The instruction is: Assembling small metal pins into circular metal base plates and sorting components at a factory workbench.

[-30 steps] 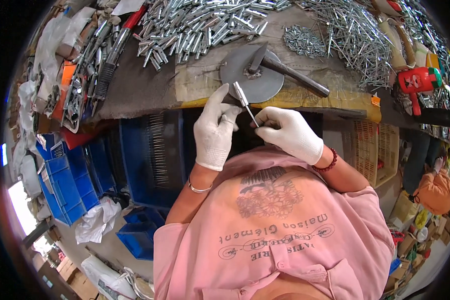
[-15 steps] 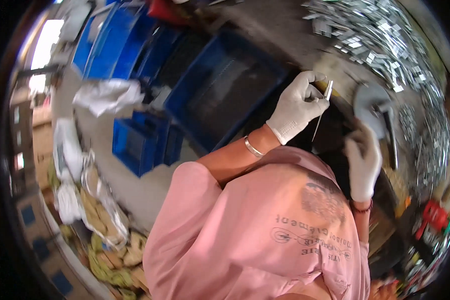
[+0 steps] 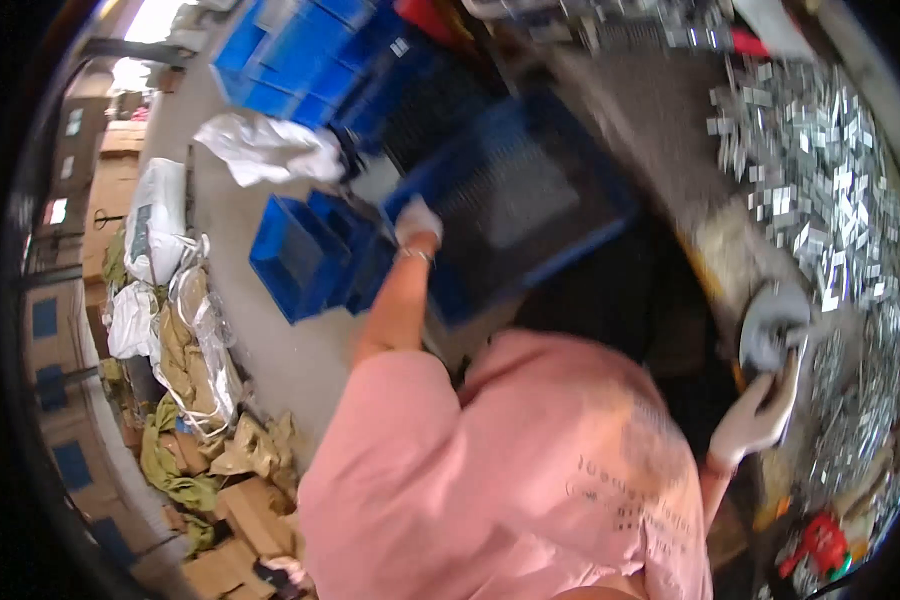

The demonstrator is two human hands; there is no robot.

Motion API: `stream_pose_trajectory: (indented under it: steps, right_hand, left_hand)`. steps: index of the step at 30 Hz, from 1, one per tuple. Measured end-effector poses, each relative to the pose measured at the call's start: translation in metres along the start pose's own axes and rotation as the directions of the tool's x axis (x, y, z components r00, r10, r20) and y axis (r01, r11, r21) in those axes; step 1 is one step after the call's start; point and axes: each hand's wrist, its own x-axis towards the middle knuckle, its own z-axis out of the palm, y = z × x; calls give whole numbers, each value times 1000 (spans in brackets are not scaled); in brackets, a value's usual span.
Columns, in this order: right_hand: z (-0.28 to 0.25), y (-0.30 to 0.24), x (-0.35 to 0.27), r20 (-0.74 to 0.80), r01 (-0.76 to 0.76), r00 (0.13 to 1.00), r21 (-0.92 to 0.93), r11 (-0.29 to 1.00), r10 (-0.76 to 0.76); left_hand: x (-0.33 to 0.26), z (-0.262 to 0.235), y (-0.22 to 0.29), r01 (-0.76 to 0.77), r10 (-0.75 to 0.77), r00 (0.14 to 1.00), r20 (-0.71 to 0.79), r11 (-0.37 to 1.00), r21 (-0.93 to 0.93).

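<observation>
My left hand (image 3: 417, 222), in a white glove and blurred, is at the left rim of a large dark blue bin (image 3: 610, 232). Its fingers cannot be made out, nor whether anything is in them. On the other side my gloved right hand (image 3: 755, 420) reaches up beside a round grey disc (image 3: 773, 318). Thumb and fingers are apart there, the fingers stretched along the disc's dark lever (image 3: 788, 425), which the hand partly hides. Whether they press on it I cannot tell.
Heaps of shiny flat metal pieces (image 3: 810, 170) cover the right side. Blue crates (image 3: 290, 60), a white bag (image 3: 265, 150) and smaller blue bins (image 3: 295, 255) lie left. Cardboard (image 3: 255, 515) and sacks (image 3: 160, 220) fill the lower left. A red item (image 3: 820, 545) sits lower right.
My left hand has swung left from in front of my body to the bin; the slim metal part it held no longer shows. My right hand has moved to the lever. The view has shifted.
</observation>
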Motion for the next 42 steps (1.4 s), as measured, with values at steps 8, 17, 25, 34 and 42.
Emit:
stream_pose_trajectory:
  steps: [8,17,25,34,42]
  right_hand:
    - [7,21,-11,45,106,993,45,993,-108]
    - [-6,-48,14,2,163,987,-18,986,-163]
    - [-14,-51,12,4,201,980,11,979,-201]
    - [2,-19,-3,73,50,996,31,998,-52]
    - [-19,-28,20,112,-7,994,241,970,-20]
  left_hand:
    - [50,58,-33,132,-160,978,133,971,198]
    - [62,56,-26,233,-247,964,99,964,131]
    - [39,56,-37,20,-14,999,-38,986,163]
    - [-17,-78,46,-461,390,803,-451,885,-56]
    - [-179,-189,256,-926,716,272,-643,14,-376]
